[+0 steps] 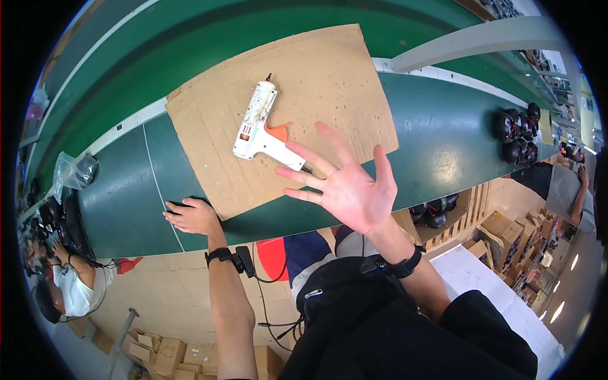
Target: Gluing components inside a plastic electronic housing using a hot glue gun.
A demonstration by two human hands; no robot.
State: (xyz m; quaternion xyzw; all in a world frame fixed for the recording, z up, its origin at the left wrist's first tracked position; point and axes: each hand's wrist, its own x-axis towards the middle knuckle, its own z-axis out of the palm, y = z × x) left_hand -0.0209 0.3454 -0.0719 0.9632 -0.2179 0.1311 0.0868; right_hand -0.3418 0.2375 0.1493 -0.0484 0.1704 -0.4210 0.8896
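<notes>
Green bench [430,120] spans the view, with cardboard [329,76] lying on it. The right hand [353,190] is raised over the cardboard's near edge, palm up, fingers spread wide, holding nothing. White glue gun [255,120] lies on the cardboard, its handle partly behind those fingers. The left hand [195,216] rests on the bench just beside the cardboard's near-left corner, fingers loosely extended, gripping nothing. As judged from this, gun work isn't under way: the gun lies unheld, no finished piece shows, and all handling seems left.
</notes>
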